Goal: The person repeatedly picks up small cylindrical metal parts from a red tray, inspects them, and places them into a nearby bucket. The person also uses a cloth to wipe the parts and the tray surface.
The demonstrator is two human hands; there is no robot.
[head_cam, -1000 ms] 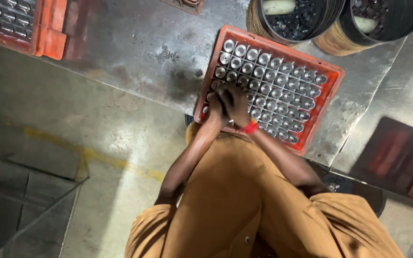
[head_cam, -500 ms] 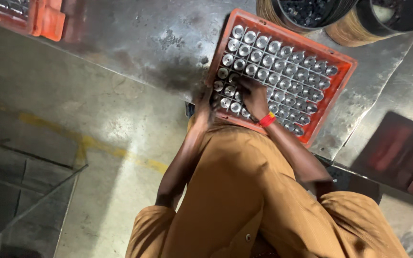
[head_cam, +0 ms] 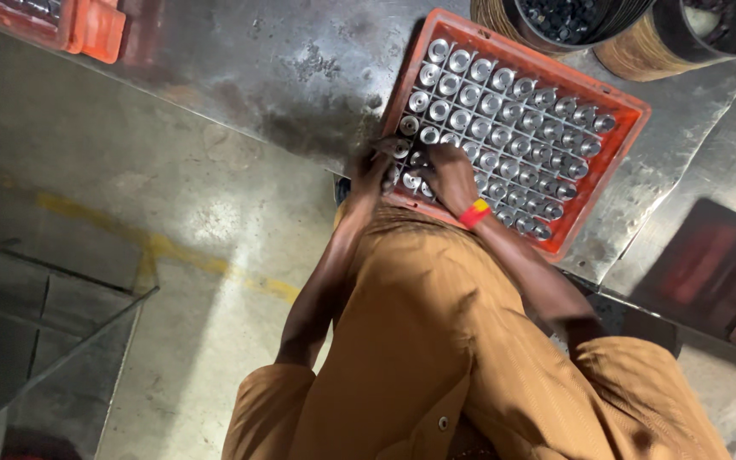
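Orange tray [head_cam: 632, 111] sits on the steel table [head_cam: 240, 77], tilted diagonally to you, near corner hanging close to the table edge right in front of your torso. It holds rows of small silver metal cylinders [head_cam: 504, 111], standing upright, open ends up, one per cell.

Progress, as far as I can judge: the tray looks full or close to it. Every cell I can see has a part in it (the cells under your hands are hidden, so I can't confirm that corner). If loading is the job, what's left is at most that near-left corner; the rest reads as done.

Hands: both are down on the near-left corner of the tray. Your left hand [head_cam: 374, 170] is at the tray's edge, fingers curled against the outermost cylinders; can't tell whether it's actually pinching one. Your right hand [head_cam: 451, 175] (the one with the red-yellow wristband [head_cam: 474, 213]) lies palm-down over the parts, fingers bent into the rows; can't tell if it holds anything either.

Around it: two round drums [head_cam: 555, 21] at the top edge, the nearer one with dark parts inside, and a second orange tray [head_cam: 87, 25] at top left, well apart from yours.
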